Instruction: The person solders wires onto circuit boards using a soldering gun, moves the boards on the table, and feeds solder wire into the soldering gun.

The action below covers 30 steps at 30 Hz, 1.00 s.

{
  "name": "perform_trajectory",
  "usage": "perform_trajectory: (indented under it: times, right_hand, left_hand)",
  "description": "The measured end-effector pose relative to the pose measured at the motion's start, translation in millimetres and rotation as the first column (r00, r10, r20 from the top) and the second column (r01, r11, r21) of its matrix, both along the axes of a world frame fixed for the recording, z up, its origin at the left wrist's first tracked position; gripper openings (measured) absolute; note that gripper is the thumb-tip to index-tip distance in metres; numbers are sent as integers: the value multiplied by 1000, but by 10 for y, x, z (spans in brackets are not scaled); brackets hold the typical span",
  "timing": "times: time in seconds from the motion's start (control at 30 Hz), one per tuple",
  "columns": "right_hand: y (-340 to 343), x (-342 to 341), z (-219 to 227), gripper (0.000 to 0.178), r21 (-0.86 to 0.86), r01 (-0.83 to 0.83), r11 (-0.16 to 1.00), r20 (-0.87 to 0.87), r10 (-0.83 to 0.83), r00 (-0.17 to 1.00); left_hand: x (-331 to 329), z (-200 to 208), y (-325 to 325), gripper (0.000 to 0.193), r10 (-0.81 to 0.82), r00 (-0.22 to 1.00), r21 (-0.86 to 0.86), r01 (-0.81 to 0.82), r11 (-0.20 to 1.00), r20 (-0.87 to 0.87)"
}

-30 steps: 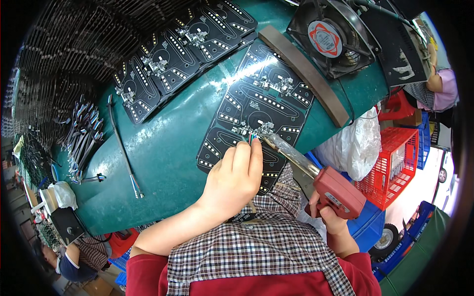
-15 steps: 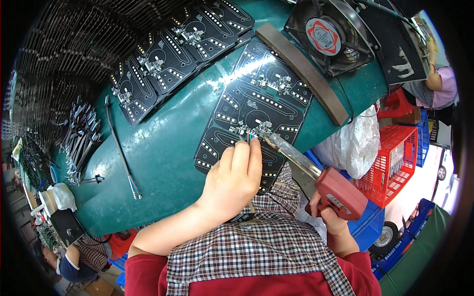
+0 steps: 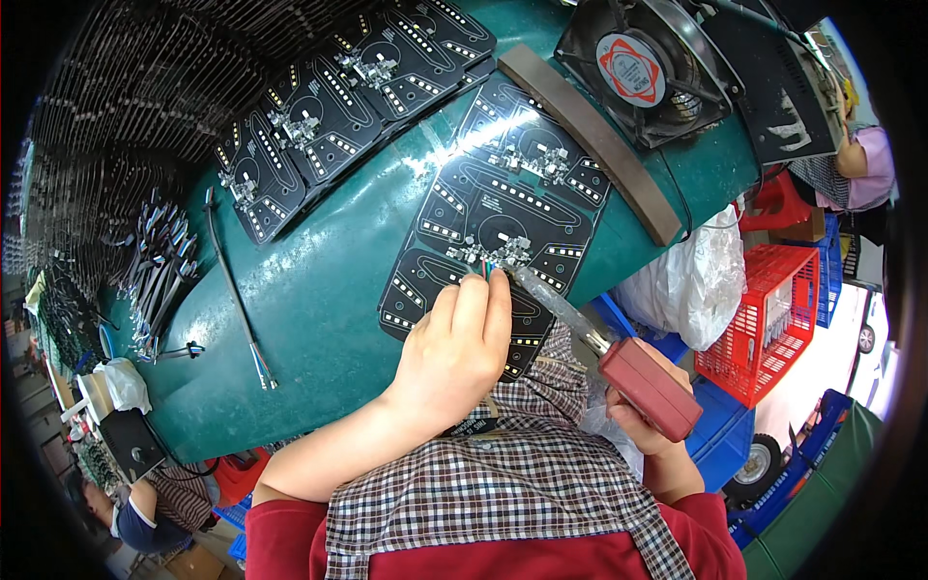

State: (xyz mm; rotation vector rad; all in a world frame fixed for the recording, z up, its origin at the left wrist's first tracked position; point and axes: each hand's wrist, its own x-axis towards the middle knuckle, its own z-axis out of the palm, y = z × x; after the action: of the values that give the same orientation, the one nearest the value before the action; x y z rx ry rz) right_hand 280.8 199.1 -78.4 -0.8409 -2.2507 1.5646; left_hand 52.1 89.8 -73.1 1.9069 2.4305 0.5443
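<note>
A black circuit board panel with rows of small pale components lies on the green table. My left hand pinches a thin bundle of coloured wires against connectors near the panel's middle. My right hand grips a red soldering gun. Its metal barrel reaches up-left, with the tip close beside the wire ends. A checked apron covers my chest below.
More black board panels lie at the table's far left. A loose cable and a heap of cables lie left. A fan, a dark bar, a red crate and another person's arm are right.
The soldering gun has swung left and rolled in my right hand, bringing its tip nearer the wires. My left hand holds the wires in the same spot.
</note>
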Motion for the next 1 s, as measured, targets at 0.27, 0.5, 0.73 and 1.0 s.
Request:
perform_trajectory:
  times: [0.27,0.5,0.73,1.0]
  right_hand:
    - [-25,-57,120,61,-237,118,964,25,-115,993]
    - [2,-34,101,62,-148,59,987,-28,-64,998]
    - [-74,26,85,75,-456,146,878,-114,-220,969]
    - [-44,-93,109,75,-602,131,788,-110,-244,964]
  left_hand:
    - [-44,-14,9,37,-48,994,24,51,998,-99]
    - [0,-1,2,45,-8,1000,5,8,1000,-17]
    - [2,-1,-3,45,-6,1000,-11,6,1000,-12]
    - [1,15,-25,47,28,998,-28,-26,999,60]
